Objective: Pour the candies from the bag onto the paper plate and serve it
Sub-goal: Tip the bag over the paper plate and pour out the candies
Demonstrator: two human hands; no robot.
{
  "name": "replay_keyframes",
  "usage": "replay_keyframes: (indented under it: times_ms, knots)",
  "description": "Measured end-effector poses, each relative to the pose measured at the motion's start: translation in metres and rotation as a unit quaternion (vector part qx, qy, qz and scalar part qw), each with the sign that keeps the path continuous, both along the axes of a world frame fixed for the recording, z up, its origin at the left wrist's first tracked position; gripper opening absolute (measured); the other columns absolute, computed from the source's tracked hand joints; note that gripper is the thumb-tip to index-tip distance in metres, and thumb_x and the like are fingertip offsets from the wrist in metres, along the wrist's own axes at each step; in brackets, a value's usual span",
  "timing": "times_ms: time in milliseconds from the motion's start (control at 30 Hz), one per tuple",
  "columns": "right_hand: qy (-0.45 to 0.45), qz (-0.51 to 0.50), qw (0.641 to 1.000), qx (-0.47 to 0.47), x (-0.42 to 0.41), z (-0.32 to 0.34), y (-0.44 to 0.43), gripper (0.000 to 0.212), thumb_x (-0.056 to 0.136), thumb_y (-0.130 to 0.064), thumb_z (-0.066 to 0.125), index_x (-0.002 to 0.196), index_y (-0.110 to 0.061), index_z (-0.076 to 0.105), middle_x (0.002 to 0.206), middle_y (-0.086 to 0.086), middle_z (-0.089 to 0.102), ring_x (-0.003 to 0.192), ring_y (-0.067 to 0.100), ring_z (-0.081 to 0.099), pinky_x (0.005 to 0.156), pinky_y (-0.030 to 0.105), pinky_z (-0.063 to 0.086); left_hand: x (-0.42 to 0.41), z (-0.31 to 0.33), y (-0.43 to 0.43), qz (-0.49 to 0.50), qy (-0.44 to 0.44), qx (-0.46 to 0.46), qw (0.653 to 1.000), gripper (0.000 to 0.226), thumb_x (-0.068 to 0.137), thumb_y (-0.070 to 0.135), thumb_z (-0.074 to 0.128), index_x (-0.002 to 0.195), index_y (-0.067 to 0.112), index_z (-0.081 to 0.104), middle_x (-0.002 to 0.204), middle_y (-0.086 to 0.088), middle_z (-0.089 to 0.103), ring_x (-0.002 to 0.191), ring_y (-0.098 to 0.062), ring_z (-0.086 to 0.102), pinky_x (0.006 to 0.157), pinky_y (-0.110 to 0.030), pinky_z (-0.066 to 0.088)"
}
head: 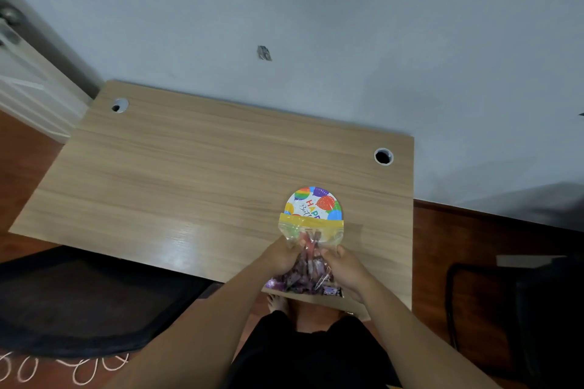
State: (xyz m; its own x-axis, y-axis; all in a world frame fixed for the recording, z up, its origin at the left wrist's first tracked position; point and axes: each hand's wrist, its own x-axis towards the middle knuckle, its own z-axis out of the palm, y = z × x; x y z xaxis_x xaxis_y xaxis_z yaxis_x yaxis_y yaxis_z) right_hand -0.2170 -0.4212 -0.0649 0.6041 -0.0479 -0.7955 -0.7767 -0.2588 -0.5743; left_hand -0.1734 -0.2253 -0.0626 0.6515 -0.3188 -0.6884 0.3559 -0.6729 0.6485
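A clear zip bag (308,249) with a yellow top strip, full of purple-wrapped candies (300,278), lies near the front edge of the wooden table. My left hand (281,254) grips its left side and my right hand (343,265) grips its right side, both around the bag's middle. Just beyond the bag lies a round paper plate (316,202) printed with coloured balloons and "Happy Birthday". The bag's yellow strip covers the plate's near edge. The plate's visible part holds no candies.
The light wooden table (189,174) stands against a grey wall, with cable holes at its back left (119,105) and back right (383,156). A dark mat (79,303) lies on the floor to the left. A dark chair frame (505,309) stands to the right.
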Motion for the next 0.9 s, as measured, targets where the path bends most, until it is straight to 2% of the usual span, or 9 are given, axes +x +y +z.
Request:
replay_keyframes:
  times_ms: [67,167,267,333,467,600,700,767,900]
  knots:
    - [0.005,-0.023,1.000,0.016,0.000,0.000,0.001,0.030,0.105,-0.031,0.058,0.130,-0.020,0.072,0.127,0.002,0.078,0.121,0.026,0.073,0.109,0.048,0.058,0.001,-0.004,0.001,-0.010,0.004,0.024,1.000,0.064,0.106,0.057,0.034,0.157,0.023,0.055,0.162,-0.009,0.055,0.148,-0.029,0.053,0.122,-0.035,0.040]
    - [0.019,-0.044,0.999,0.025,0.000,0.006,0.003,0.022,0.108,-0.029,0.058,0.119,-0.016,0.071,0.108,0.005,0.079,0.100,0.025,0.073,0.087,0.038,0.057,0.000,-0.005,0.000,-0.007,-0.006,0.019,1.000,0.062,0.108,0.052,0.039,0.160,0.020,0.050,0.163,-0.010,0.054,0.151,-0.031,0.051,0.123,-0.036,0.039]
    - [0.024,-0.044,0.998,0.028,0.000,0.004,0.004,0.028,0.102,-0.035,0.061,0.116,-0.011,0.070,0.098,0.007,0.078,0.093,0.025,0.070,0.091,0.046,0.059,0.000,-0.009,0.000,-0.029,-0.024,0.040,0.998,0.057,0.113,0.045,0.038,0.165,0.020,0.042,0.170,-0.009,0.045,0.156,-0.029,0.045,0.127,-0.035,0.035]
    - [0.024,-0.039,0.998,0.031,0.000,-0.001,0.003,0.028,0.099,-0.039,0.063,0.112,-0.015,0.071,0.101,0.007,0.078,0.093,0.025,0.071,0.094,0.049,0.061,0.001,-0.011,0.001,-0.030,-0.024,0.042,0.998,0.058,0.114,0.045,0.037,0.166,0.021,0.040,0.172,-0.008,0.043,0.157,-0.027,0.043,0.128,-0.035,0.033]
    - [0.034,-0.038,0.998,0.035,0.000,0.006,0.006,0.025,0.108,-0.035,0.058,0.122,-0.018,0.070,0.119,0.003,0.076,0.101,0.021,0.069,0.075,0.033,0.057,0.001,-0.016,0.003,-0.034,-0.020,0.037,0.999,0.059,0.113,0.046,0.035,0.165,0.017,0.043,0.170,-0.010,0.045,0.156,-0.029,0.044,0.128,-0.038,0.034]
    - [0.027,-0.028,0.999,0.030,0.002,0.008,0.004,0.023,0.109,-0.038,0.056,0.121,-0.024,0.070,0.118,-0.002,0.076,0.105,0.021,0.070,0.074,0.032,0.053,0.002,-0.018,0.003,-0.013,-0.007,0.046,0.999,0.061,0.111,0.053,0.036,0.153,0.014,0.058,0.155,-0.014,0.061,0.142,-0.031,0.058,0.118,-0.037,0.042]
    - [0.016,-0.030,0.999,0.018,0.005,0.002,0.002,0.026,0.110,-0.034,0.053,0.121,-0.018,0.072,0.101,-0.002,0.074,0.082,0.012,0.065,0.066,0.027,0.047,0.007,-0.022,0.001,0.001,0.008,0.049,0.999,0.062,0.108,0.058,0.038,0.140,0.012,0.066,0.139,-0.016,0.072,0.130,-0.032,0.066,0.111,-0.037,0.047]
    - [0.018,-0.034,0.999,0.012,0.007,-0.004,0.001,0.024,0.111,-0.029,0.050,0.119,-0.018,0.070,0.092,-0.005,0.069,0.074,0.009,0.061,0.066,0.026,0.049,0.009,-0.023,-0.001,0.003,0.004,0.044,0.999,0.072,0.103,0.066,0.034,0.143,0.014,0.065,0.142,-0.014,0.071,0.133,-0.032,0.064,0.115,-0.039,0.047]
    - [0.036,-0.035,0.999,0.005,0.016,-0.010,-0.002,0.023,0.113,-0.024,0.048,0.106,-0.016,0.068,0.081,0.001,0.068,0.059,0.012,0.058,0.045,0.019,0.050,0.014,-0.035,-0.007,-0.003,-0.010,0.039,0.999,0.055,0.113,0.045,0.037,0.154,0.015,0.056,0.153,-0.014,0.064,0.139,-0.031,0.059,0.115,-0.036,0.043]
